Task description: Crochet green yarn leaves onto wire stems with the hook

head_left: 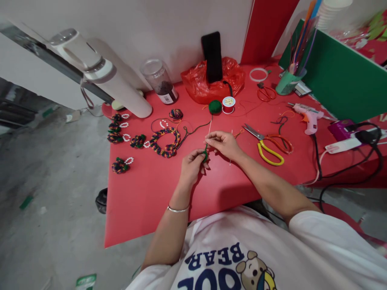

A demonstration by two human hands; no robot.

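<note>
My left hand (192, 164) pinches a small piece of green yarn work (205, 155) between thumb and fingers. Close beside it, my right hand (223, 143) is closed around a thin, pale crochet hook (209, 127), whose lower end meets the green piece; the tip is too small to make out. Just beyond the hands sits a green ball of yarn (215, 106), beside a spool of red thread (229, 104). Another thin stick (231, 151) lies on the table by my right wrist. Left of my hands rests a multicoloured crocheted loop (152, 144).
Scissors (266, 147) and a pink glue gun (310, 117) with its cable lie right on the red table (145, 201). Along the back stand a white tumbler (121, 88), a clear jar (161, 82) and a phone (212, 56) against a red bag. Yarn pieces with beads (120, 165) line the left edge.
</note>
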